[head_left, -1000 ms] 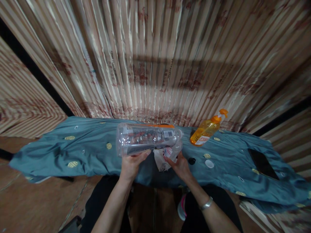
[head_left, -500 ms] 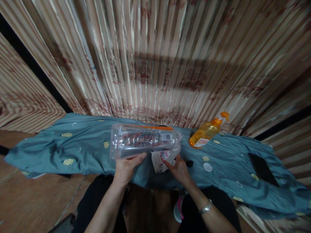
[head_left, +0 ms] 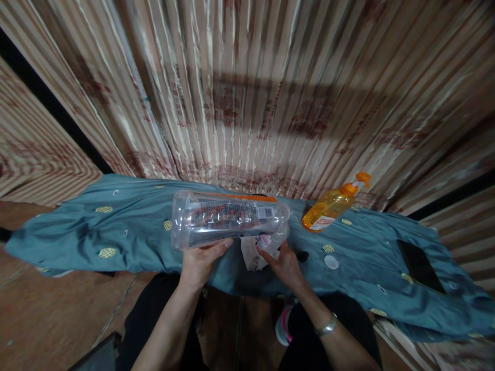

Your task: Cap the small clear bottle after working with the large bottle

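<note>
A large clear plastic bottle (head_left: 228, 219) with an orange-edged printed label lies sideways over the cloth, its narrower end to the right. My left hand (head_left: 199, 263) grips its lower side near the wide base, thumb along the wall. My right hand (head_left: 285, 265) is closed around a small clear plastic bottle (head_left: 279, 238), tilted up against the narrow end of the large one. Whether the two mouths meet I cannot make out. Below them, beside my right fingers, is a crumpled white wrapper (head_left: 250, 253) with reddish print.
An orange pump bottle (head_left: 325, 211) stands tilted-looking at the back right. A black cap (head_left: 302, 256), a white round lid (head_left: 331, 262) and a dark phone (head_left: 419, 265) lie on the teal cloth (head_left: 135, 226). A pleated curtain (head_left: 247, 103) hangs behind.
Both hands keep their hold, and the large bottle has shifted very slightly to the left. The whole view has moved a little.
</note>
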Tool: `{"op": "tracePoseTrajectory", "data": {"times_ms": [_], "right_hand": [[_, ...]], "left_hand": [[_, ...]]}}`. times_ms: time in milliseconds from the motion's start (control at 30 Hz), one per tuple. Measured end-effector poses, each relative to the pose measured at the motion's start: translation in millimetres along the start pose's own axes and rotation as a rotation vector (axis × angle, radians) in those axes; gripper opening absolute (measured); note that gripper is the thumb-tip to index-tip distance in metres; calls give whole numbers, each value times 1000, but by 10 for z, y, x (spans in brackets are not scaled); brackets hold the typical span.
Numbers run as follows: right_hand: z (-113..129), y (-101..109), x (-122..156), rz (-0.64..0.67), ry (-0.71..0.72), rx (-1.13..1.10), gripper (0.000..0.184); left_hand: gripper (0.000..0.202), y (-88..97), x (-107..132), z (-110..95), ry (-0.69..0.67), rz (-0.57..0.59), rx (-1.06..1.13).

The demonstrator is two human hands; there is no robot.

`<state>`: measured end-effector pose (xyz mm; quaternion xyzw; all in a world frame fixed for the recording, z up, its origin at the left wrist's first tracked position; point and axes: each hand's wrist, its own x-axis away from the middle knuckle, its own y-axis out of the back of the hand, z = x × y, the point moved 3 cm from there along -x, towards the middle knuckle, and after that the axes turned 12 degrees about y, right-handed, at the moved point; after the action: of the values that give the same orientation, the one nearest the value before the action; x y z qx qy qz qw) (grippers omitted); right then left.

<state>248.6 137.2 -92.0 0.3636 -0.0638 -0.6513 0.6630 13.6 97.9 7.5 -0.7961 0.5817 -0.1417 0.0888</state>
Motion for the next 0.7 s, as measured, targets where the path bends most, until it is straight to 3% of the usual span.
{"op": "tracePoseTrajectory", "data": {"times_ms": [200,333,533,700], "right_hand": [[-4,-9,1,-13,13,3,57],[9,-2,-4,-29,29,-13,60],[27,5,-9,-12,37,-7,59],[4,7,-2,-11,33,22,60]], "left_hand": [[42,2,8,-26,-83,-7,-17],[41,-10,18,-19,-37,-5,-16],[68,-29,20,-30,-48,41,65],[72,-44,28,-52,-77,52,67]]}}
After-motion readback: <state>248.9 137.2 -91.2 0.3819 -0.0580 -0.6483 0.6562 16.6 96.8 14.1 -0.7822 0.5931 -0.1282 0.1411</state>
